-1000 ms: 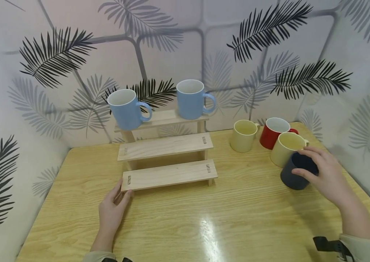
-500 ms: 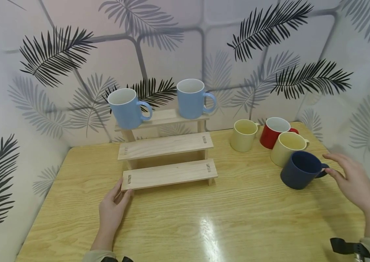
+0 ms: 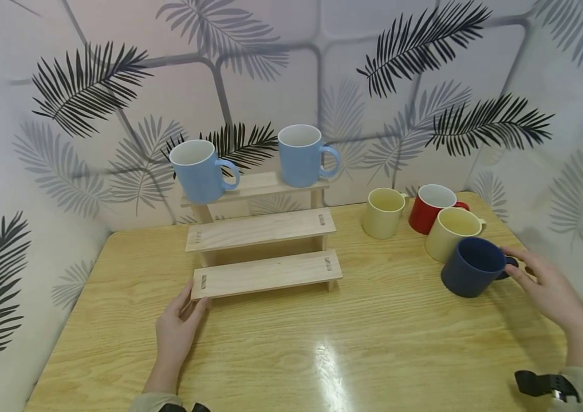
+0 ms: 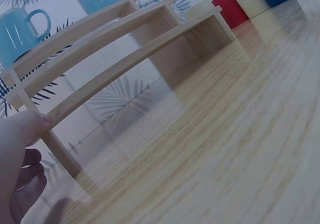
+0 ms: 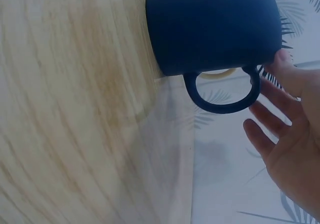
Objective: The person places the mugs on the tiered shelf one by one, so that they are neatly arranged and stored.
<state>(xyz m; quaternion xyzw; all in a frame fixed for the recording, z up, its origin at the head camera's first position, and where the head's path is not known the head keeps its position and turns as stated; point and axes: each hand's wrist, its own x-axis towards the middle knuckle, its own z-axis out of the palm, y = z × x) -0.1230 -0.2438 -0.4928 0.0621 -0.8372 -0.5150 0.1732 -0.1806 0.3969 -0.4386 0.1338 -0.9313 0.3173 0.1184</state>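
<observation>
Right hand [image 3: 549,292]: a second ago over the mouth of the matte navy-blue cylindrical mug [image 3: 469,272], half a second ago off to its 3 o'clock side, now in at the handle [image 5: 222,108]. Thumb and index lie about the handle's upper end, other fingers loosely bent; cannot tell whether they bear on it. Mug unshifted, upright on the table between 3 and 4 o'clock in the head view. Reading: approach is now by the handle, not the mouth; no lift yet.

Left hand [image 3: 178,329], 7 to 8 o'clock, unchanged: thumb and fingers grip the near-left corner of the three-tier pale wooden rack [image 3: 260,229], probably steadying it. Top tier bears two glossy light-blue mugs, one at 10 o'clock [image 3: 199,180], one at 12 [image 3: 299,163]. From the navy mug, a pale-yellow mug [image 3: 441,243] stands close at 11 o'clock, a red, white-lined mug [image 3: 419,217] behind that, a second pale-yellow mug [image 3: 381,220] near 10.

Surface: light wood-grain tabletop [image 3: 384,343], glare streak near 6 o'clock. Room: pale wall covering [image 3: 353,28] with black and grey leaf fronds.
</observation>
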